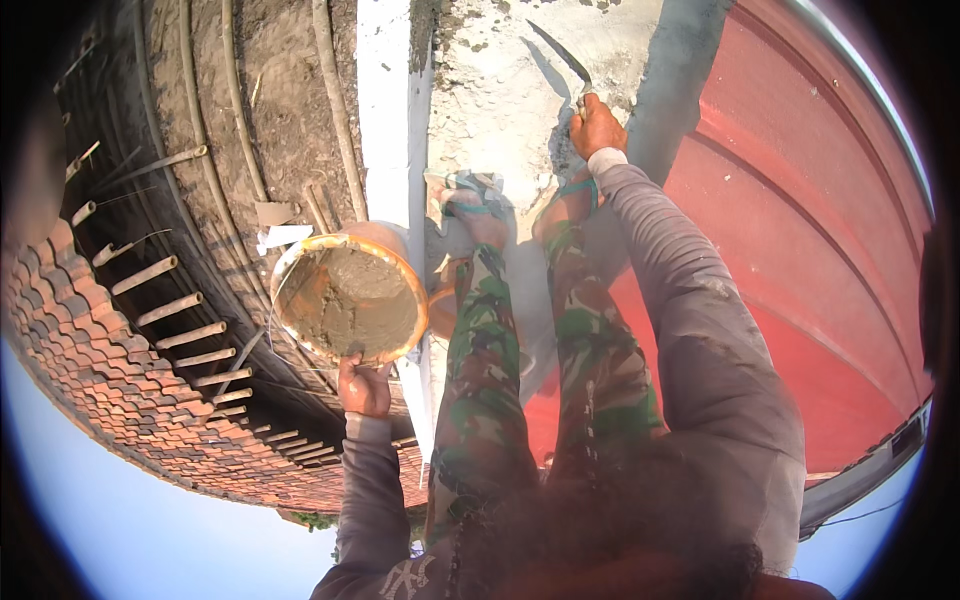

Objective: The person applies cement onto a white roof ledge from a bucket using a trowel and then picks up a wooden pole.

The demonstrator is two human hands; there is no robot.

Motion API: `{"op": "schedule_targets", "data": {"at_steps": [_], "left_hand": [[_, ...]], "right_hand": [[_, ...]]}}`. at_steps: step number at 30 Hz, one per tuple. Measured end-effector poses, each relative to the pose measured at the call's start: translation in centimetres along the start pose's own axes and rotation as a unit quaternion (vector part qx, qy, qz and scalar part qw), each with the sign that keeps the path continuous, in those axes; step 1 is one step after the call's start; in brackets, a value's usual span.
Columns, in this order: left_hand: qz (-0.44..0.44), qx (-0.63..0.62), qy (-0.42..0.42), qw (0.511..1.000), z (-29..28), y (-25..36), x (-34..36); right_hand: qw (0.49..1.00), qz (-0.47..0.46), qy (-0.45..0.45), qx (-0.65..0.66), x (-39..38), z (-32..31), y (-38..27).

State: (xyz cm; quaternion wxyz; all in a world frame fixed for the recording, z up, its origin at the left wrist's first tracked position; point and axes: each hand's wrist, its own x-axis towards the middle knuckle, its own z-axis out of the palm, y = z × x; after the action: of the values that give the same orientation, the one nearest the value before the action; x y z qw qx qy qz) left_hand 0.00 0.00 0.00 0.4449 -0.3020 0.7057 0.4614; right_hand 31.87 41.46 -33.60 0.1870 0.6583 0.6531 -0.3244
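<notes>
My left hand (364, 387) is closed on the near rim of an orange bucket (424, 303). Grey-brown wet mortar (345, 300) lies inside, and the bucket tilts toward me. Out ahead, my right hand (598, 128) grips the handle of a trowel (563, 53). Its dark blade shows as a narrow, pointed shape, almost edge-on, angled up and to the left. Beneath the blade is a pale, rough cement surface (490, 85), with the blade's shadow falling on it. The mortar beside the blade looks patchy.
My sandalled feet (480, 215) stand on the narrow cement strip. A white wall edge (385, 110) runs along its left; beyond are wooden poles (335, 100), protruding bamboo ends (170, 308) and a tiled roof (110, 370). Red roofing sheets (790, 250) slope on the right.
</notes>
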Motion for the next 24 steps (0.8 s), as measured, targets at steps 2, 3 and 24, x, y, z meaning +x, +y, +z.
{"op": "schedule_targets", "data": {"at_steps": [2,3,24], "left_hand": [[0.007,0.002,0.015,1.0,-0.8,0.6,-1.9],[0.01,-0.023,-0.015,1.0,1.7,-1.4,3.4],[0.017,-0.052,-0.026,0.998,1.3,-0.2,0.8]], "right_hand": [[1.0,-0.013,0.022,0.002,1.6,-0.7,-1.3],[0.997,-0.027,0.07,-0.012,8.1,-3.5,-2.1],[0.992,-0.109,0.026,-0.054,3.7,0.1,-6.6]]}}
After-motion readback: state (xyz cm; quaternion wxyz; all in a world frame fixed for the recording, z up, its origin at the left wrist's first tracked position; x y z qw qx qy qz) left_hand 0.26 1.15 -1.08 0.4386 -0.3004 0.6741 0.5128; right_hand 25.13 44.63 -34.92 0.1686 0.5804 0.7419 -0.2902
